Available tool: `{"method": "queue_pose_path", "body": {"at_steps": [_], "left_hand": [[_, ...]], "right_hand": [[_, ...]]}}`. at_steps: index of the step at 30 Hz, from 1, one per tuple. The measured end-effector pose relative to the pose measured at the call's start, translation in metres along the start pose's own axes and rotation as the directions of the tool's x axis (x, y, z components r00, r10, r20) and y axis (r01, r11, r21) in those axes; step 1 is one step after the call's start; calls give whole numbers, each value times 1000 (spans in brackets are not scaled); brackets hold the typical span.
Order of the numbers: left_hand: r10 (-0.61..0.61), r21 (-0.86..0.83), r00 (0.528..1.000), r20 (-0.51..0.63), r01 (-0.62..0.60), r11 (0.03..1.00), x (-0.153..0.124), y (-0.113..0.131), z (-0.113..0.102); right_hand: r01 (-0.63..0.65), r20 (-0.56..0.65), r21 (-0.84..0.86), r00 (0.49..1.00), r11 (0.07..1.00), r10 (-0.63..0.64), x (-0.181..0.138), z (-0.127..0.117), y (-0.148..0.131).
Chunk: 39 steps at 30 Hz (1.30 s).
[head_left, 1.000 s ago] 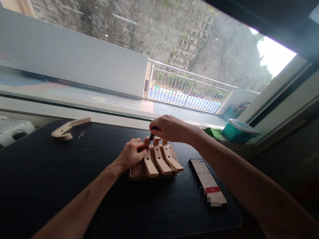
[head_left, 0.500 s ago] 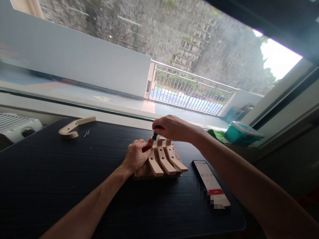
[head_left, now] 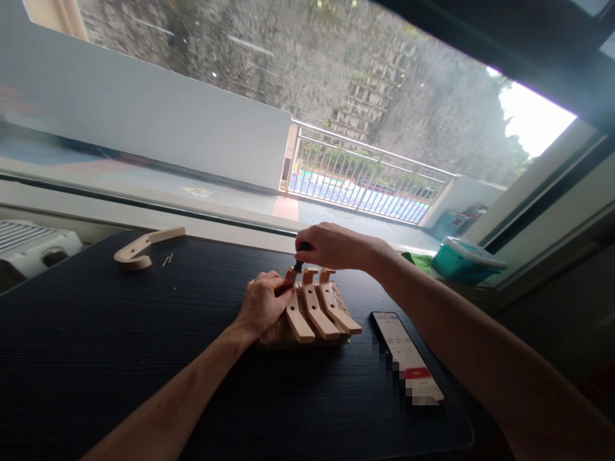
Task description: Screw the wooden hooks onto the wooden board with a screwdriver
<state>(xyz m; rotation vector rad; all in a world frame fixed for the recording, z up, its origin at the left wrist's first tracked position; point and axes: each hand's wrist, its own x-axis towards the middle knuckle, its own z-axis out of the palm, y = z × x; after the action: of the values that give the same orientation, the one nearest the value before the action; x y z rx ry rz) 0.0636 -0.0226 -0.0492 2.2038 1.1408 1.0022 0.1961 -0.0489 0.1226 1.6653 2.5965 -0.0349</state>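
My right hand [head_left: 324,244] is closed around the dark handle of a screwdriver [head_left: 298,264], held upright over the leftmost of three pale wooden hooks [head_left: 298,323]. My left hand [head_left: 266,299] grips that hook near its curved end, close to the screwdriver's lower end; the driver's tip is hidden by the fingers. The middle wooden hook [head_left: 317,314] and the right wooden hook [head_left: 339,310] lie side by side, with dark holes showing. All three rest on a brown block [head_left: 276,334] that looks wrapped in clear plastic.
On the dark table [head_left: 120,358], a loose wooden hook [head_left: 144,243] lies at far left beside small screws [head_left: 168,259]. A phone [head_left: 406,355] showing a timer lies right of the block. A teal box [head_left: 464,261] and green cloth [head_left: 420,261] are by the window.
Both hands keep their places, the right hand's grip on the screwdriver shifting only slightly. The camera view has tilted a little.
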Motion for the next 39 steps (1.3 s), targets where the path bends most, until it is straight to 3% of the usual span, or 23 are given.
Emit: {"method": "queue_pose_path", "body": {"at_steps": [9, 18, 25, 33, 39], "left_hand": [[-1, 23, 1000, 0, 1, 1000, 0, 1, 0], [0, 43, 1000, -2, 0, 999, 0, 2, 0], [-1, 51, 1000, -2, 1, 999, 0, 2, 0], [1, 57, 1000, -5, -1, 998, 0, 2, 0], [-1, 59, 1000, -3, 1, 998, -1, 3, -1]], "right_hand": [[67, -49, 7, 997, 998, -67, -2, -2, 2], [13, -84, 33, 996, 999, -10, -1, 3, 6], [76, -76, 46, 995, 996, -72, -2, 1, 7], [-12, -60, 13, 998, 1000, 12, -3, 3, 5], [35, -18, 33, 999, 999, -34, -6, -1, 6]]}}
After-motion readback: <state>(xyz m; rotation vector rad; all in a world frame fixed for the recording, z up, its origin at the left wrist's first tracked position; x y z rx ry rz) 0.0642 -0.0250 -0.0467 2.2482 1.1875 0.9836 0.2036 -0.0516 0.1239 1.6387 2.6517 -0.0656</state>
